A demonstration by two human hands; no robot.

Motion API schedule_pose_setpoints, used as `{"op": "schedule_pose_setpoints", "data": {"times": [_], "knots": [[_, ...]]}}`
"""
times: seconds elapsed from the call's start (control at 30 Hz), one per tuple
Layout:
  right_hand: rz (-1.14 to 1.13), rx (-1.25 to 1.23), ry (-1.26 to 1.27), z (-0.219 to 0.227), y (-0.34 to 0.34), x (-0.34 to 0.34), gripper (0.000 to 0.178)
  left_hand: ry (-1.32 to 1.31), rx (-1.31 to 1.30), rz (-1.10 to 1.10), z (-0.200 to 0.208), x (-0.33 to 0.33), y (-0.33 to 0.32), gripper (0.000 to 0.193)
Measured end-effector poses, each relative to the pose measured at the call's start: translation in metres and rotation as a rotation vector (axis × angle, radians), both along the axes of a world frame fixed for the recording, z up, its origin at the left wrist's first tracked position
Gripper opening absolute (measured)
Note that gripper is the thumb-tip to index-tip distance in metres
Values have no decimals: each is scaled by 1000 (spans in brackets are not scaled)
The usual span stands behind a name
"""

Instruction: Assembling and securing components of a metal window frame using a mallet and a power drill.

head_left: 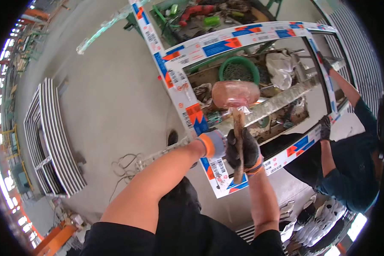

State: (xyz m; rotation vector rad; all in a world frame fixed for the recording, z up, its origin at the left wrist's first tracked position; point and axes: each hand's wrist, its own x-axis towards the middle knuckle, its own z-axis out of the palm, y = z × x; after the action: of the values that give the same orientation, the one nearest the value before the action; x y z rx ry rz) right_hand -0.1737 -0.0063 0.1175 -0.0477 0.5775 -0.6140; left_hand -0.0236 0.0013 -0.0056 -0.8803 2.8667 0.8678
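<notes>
A large window frame (185, 100), wrapped in white film with blue and orange print, lies across a work stand. My right hand (242, 149), in a dark glove, is closed around the wooden handle of a mallet (235, 94). The mallet's worn pinkish head is over the frame's opening, apart from the frame's sides as seen from above. My left hand (213, 143), in a grey and orange glove, grips the frame's near left side; its fingertips are partly hidden.
A co-worker's gloved hands (324, 128) hold the frame at the right. Beneath it are a green bucket (239, 68) of small metal pieces, a white bag (280, 70) and a metal bar (281, 98). Stacked metal frames (57, 141) stand left. A cable (126, 166) lies on the floor.
</notes>
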Motion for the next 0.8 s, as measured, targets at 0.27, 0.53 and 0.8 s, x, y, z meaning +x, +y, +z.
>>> {"op": "schedule_pose_setpoints", "data": {"times": [0.27, 0.53, 0.8], "knots": [[-166, -42, -315, 4, 27, 15, 48, 68, 271, 231, 14, 9, -1, 21], [497, -1338, 1513, -6, -18, 6, 33, -23, 324, 308, 11, -5, -6, 22], [531, -1745, 1644, 21, -101, 70, 23, -142, 24, -140, 31, 2, -13, 18]]}}
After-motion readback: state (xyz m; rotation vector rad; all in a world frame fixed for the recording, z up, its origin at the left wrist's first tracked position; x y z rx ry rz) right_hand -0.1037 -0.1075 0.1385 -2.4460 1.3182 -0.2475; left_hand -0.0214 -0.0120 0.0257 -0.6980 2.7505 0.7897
